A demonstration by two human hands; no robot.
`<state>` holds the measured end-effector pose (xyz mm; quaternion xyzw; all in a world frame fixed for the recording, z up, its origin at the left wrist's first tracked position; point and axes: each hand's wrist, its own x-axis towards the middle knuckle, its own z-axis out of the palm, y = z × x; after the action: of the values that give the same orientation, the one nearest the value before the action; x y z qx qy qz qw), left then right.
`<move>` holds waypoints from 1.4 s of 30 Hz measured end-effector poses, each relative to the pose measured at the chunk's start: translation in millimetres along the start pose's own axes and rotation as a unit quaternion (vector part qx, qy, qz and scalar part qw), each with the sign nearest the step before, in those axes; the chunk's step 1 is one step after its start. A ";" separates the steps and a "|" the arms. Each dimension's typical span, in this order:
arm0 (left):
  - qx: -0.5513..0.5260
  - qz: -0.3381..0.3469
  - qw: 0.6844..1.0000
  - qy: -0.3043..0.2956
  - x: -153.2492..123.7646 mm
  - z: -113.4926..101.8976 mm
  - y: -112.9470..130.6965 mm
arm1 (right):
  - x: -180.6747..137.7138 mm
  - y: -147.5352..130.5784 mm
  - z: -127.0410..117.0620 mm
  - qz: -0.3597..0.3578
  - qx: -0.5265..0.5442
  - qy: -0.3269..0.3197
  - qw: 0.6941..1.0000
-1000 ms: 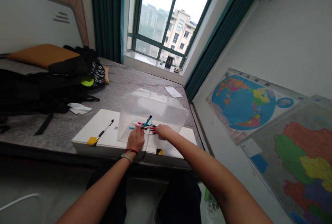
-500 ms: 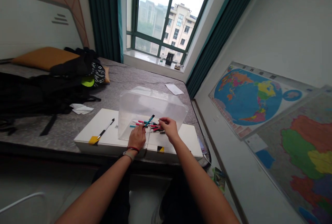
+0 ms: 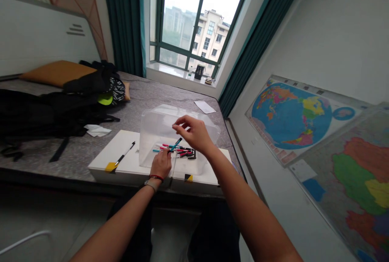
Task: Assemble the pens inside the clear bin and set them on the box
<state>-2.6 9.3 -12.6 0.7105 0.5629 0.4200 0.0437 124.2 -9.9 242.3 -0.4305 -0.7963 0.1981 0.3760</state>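
Note:
My left hand [image 3: 161,164] is closed around a teal pen [image 3: 176,144] with a black end, which points up and to the right. That hand is at the near side of a clear plastic bin [image 3: 158,122], standing on a white box [image 3: 124,165]. Inside the bin lie several loose pens [image 3: 185,154], in red, teal, white and black. Above them my right hand [image 3: 194,133] is raised with thumb and fingertips drawn together, and nothing shows between them. A black and white pen [image 3: 125,153] lies on the left part of the white box.
Black bags [image 3: 39,112] and an orange cushion [image 3: 59,71] lie on the grey bed surface [image 3: 152,88] to the left. Crumpled tissue [image 3: 97,130] and a white sheet [image 3: 204,107] rest there too. Wall maps [image 3: 291,112] hang at the right.
My right hand has lifted away from the pens and moved up and slightly left. My left hand keeps hold of the teal pen in about the same place.

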 end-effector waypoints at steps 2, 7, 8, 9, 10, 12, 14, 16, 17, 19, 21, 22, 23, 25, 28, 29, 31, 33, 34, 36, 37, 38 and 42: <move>-0.006 0.003 1.000 0.000 -0.1 0.2 -1.1 | -23.2 19.1 16.8 0.016 0.010 -0.021 1.000; -0.014 0.005 1.000 0.002 -1.0 2.8 -4.3 | -67.2 97.2 56.7 0.199 0.081 0.124 0.969; -0.013 0.005 1.000 0.002 -1.2 3.4 -4.8 | -69.8 110.7 62.2 0.240 0.114 0.163 0.950; -0.013 0.008 1.000 0.001 -1.3 3.8 -5.1 | -70.5 121.8 66.9 0.259 0.144 0.182 0.937; -0.013 0.013 1.000 -0.001 -1.5 4.1 -5.3 | -69.9 130.0 70.9 0.262 0.167 0.201 0.929; -0.016 0.023 1.000 -0.005 -1.5 4.4 -5.6 | -66.6 138.8 76.9 0.264 0.206 0.227 0.915; -0.018 0.027 0.999 -0.004 -1.4 4.1 -5.4 | -63.6 140.4 80.9 0.270 0.237 0.242 0.901; -0.017 0.024 1.000 -0.003 -1.3 3.4 -5.0 | -63.2 139.2 82.9 0.278 0.263 0.245 0.891; -0.016 0.024 1.000 -0.003 -1.2 3.0 -4.7 | -64.1 138.7 83.3 0.280 0.272 0.243 0.888; -0.013 0.028 1.000 -0.004 -1.3 2.4 -4.2 | -67.0 138.5 83.0 0.280 0.279 0.233 0.888; -0.014 0.034 0.999 -0.003 -1.3 2.4 -4.1 | -69.4 139.4 81.8 0.276 0.272 0.223 0.894; -0.016 0.037 0.999 -0.001 -1.3 2.6 -4.3 | -69.9 140.1 81.1 0.273 0.266 0.220 0.898; -0.018 0.038 0.999 0.000 -1.3 3.0 -4.7 | -69.8 140.8 80.3 0.268 0.261 0.219 0.901; -0.018 0.041 0.999 0.001 -1.3 4.0 -5.7 | -68.3 142.3 78.8 0.258 0.258 0.223 0.904; -0.014 0.045 0.999 0.004 -1.3 5.3 -7.0 | -65.7 144.6 77.7 0.248 0.264 0.225 0.904; -0.014 0.046 0.999 0.004 -1.3 5.5 -7.2 | -65.4 145.4 77.7 0.246 0.267 0.224 0.904; -0.011 0.046 0.999 0.006 -1.4 5.7 -7.4 | -66.1 146.7 78.0 0.246 0.265 0.217 0.907; -0.008 0.049 0.999 0.008 -1.4 6.1 -7.9 | -67.8 147.5 78.4 0.247 0.258 0.212 0.910; -0.007 0.051 0.999 0.009 -1.4 6.6 -8.4 | -68.7 147.7 78.5 0.248 0.255 0.210 0.911; -0.009 0.055 0.998 0.012 -1.6 8.1 -9.9 | -70.2 147.6 78.3 0.252 0.253 0.207 0.911; -0.010 0.054 0.998 0.014 -1.7 9.1 -10.9 | -70.7 147.4 78.1 0.255 0.253 0.206 0.910; -0.011 0.052 0.998 0.015 -1.7 10.2 -11.8 | -70.9 147.1 77.9 0.258 0.253 0.204 0.910; -0.009 0.052 0.999 0.012 -1.2 12.9 -13.9 | -70.2 146.4 76.9 0.273 0.246 0.191 0.910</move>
<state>-4.9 18.6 -29.0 0.7335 0.5218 0.4350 0.0217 167.8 12.8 69.5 -0.5542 -0.4869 0.3967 0.5462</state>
